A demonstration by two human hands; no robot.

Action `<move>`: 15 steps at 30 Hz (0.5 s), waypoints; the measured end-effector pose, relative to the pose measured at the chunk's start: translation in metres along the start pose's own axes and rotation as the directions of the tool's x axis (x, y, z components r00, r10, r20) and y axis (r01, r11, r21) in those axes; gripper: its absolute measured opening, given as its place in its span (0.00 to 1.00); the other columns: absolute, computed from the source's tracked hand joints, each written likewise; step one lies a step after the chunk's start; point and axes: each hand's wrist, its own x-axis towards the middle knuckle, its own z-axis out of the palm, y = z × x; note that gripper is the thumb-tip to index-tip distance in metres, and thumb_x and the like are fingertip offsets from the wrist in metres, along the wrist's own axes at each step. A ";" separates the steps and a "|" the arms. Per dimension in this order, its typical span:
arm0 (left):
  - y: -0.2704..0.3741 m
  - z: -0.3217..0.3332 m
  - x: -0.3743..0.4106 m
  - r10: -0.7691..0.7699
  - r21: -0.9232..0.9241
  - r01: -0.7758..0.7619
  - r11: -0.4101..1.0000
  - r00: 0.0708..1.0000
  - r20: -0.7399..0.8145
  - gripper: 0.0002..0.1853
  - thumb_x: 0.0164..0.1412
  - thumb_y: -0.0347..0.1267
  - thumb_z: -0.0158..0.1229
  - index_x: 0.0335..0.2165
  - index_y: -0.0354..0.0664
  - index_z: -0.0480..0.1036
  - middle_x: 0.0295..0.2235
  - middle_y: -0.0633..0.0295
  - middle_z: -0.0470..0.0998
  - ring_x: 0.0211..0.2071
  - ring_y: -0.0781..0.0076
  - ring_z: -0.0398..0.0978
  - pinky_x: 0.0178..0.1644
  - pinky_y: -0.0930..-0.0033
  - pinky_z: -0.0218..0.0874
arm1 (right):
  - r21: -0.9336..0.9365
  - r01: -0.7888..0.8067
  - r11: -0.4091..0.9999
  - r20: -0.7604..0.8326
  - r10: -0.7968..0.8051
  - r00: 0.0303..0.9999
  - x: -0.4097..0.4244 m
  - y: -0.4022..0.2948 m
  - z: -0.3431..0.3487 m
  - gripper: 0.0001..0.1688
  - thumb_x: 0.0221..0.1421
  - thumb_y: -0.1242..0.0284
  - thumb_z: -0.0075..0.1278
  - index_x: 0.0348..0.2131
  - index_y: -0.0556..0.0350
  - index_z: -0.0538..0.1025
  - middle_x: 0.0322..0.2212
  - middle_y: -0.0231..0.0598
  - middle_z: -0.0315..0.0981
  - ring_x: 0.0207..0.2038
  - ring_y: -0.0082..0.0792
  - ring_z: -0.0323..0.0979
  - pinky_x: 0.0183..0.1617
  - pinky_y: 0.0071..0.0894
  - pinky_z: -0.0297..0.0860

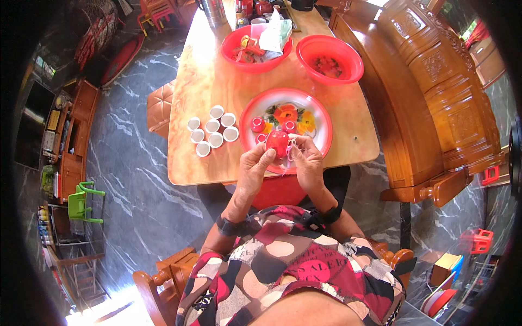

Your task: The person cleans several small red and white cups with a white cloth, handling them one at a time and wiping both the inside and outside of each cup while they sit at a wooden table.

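My left hand (253, 165) grips the left side of a rounded, glossy red vessel (277, 142), perhaps a small teapot; its exact kind is hard to tell. At the vessel's right side, my right hand (308, 161) pinches some thin pale and purplish strands (289, 151). Both hands are over the near part of a round red-rimmed tray (249, 102) with a painted flower pattern. On the tray, small red cups stand upside down: one cup (257, 124) at the left, another cup (289, 126) beyond the vessel, and a third cup (261, 138) partly covered by it.
Several white-lined cups (212, 126) stand mouth up left of the tray on the wooden table (350, 122). Farther back are a red basin (255, 67) of mixed items and a red basin (350, 55) with dark bits in its bottom. A carved wooden bench (401, 106) flanks the right side.
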 end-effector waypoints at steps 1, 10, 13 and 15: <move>-0.003 -0.004 0.000 0.010 -0.021 -0.009 1.000 1.000 0.008 0.11 0.61 0.33 0.52 0.35 0.35 0.74 0.29 0.63 0.77 0.29 0.78 0.73 0.38 0.73 0.65 | 0.013 -0.051 0.999 0.028 0.050 0.998 0.000 0.001 -0.004 0.05 0.58 0.75 0.48 0.35 0.58 0.71 0.28 0.27 0.69 0.31 0.16 0.66 0.38 0.16 0.66; -0.011 -0.018 0.003 0.022 -0.038 -0.030 0.999 0.984 -0.176 0.08 0.60 0.31 0.54 0.34 0.36 0.74 0.27 0.64 0.77 0.26 0.81 0.72 0.33 0.78 0.63 | -0.071 -0.143 0.987 -0.057 0.139 0.989 0.004 -0.005 -0.013 0.05 0.58 0.77 0.45 0.28 0.56 0.71 0.25 0.25 0.68 0.26 0.12 0.62 0.28 0.13 0.62; -0.014 -0.021 0.003 0.013 -0.026 -0.019 0.999 0.981 -0.191 0.07 0.60 0.31 0.53 0.32 0.39 0.74 0.29 0.65 0.78 0.27 0.79 0.74 0.34 0.75 0.65 | -0.335 0.078 0.939 0.073 -0.057 0.996 0.005 -0.009 -0.013 0.02 0.51 0.82 0.47 0.27 0.58 0.71 0.27 0.31 0.67 0.28 0.21 0.65 0.32 0.22 0.64; -0.015 -0.024 0.003 0.027 -0.019 -0.031 0.999 0.981 -0.194 0.07 0.60 0.31 0.54 0.32 0.39 0.75 0.28 0.65 0.78 0.26 0.80 0.73 0.33 0.76 0.65 | -0.653 0.371 0.660 0.302 -0.223 0.927 0.006 -0.017 -0.015 0.03 0.48 0.82 0.50 0.27 0.60 0.71 0.27 0.35 0.67 0.30 0.27 0.67 0.36 0.26 0.65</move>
